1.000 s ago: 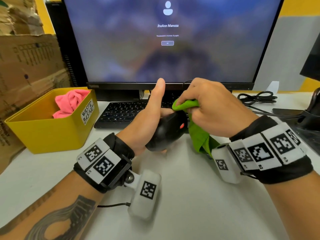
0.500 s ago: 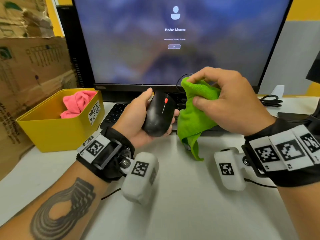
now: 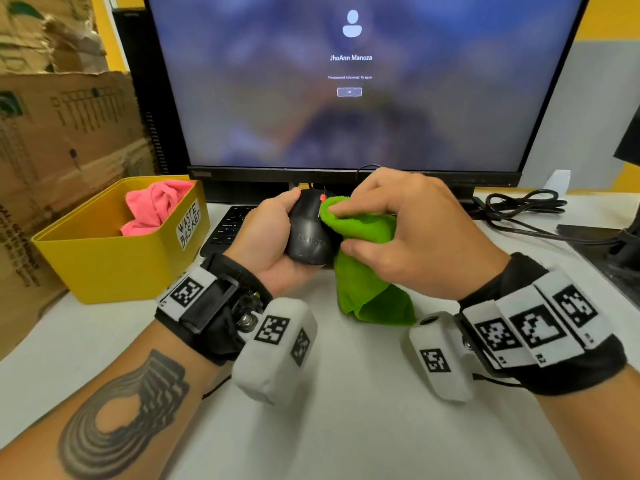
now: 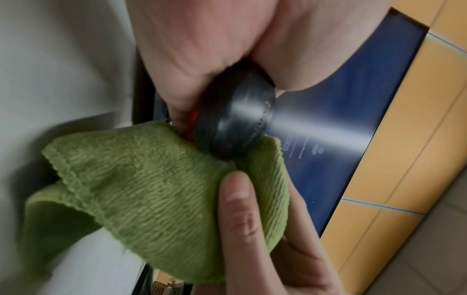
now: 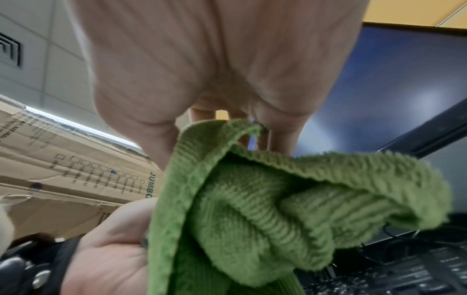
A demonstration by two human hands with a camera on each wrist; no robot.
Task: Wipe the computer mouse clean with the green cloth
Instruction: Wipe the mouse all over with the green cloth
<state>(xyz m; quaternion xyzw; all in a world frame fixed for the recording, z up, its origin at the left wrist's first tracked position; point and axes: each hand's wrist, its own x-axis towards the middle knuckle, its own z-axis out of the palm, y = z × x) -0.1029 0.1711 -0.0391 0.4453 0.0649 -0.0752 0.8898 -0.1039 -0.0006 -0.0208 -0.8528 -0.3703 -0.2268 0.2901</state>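
Observation:
A black computer mouse (image 3: pixel 306 230) with a red scroll wheel is held off the desk in my left hand (image 3: pixel 273 233), thumb and fingers curled round its sides. My right hand (image 3: pixel 398 230) grips a bunched green cloth (image 3: pixel 363 268) and presses it against the mouse's right side near the wheel. The cloth's tail hangs down to the desk. In the left wrist view the mouse (image 4: pixel 235 121) sits against the cloth (image 4: pixel 156 189) with my right thumb on top. The right wrist view is filled by the cloth (image 5: pixel 278 209); the mouse is hidden there.
A yellow bin (image 3: pixel 114 254) labelled waste basket holds a pink cloth (image 3: pixel 156 206) at the left. Behind my hands are a black keyboard (image 3: pixel 228 226) and a monitor (image 3: pixel 349 81). Black cables (image 3: pixel 523 202) lie at the right. Cardboard boxes (image 3: pixel 62 140) stand at the far left.
My right hand has come back down from beside the mouse and pressed the cloth onto its right side. The left hand turned the mouse top-up and keeps holding it.

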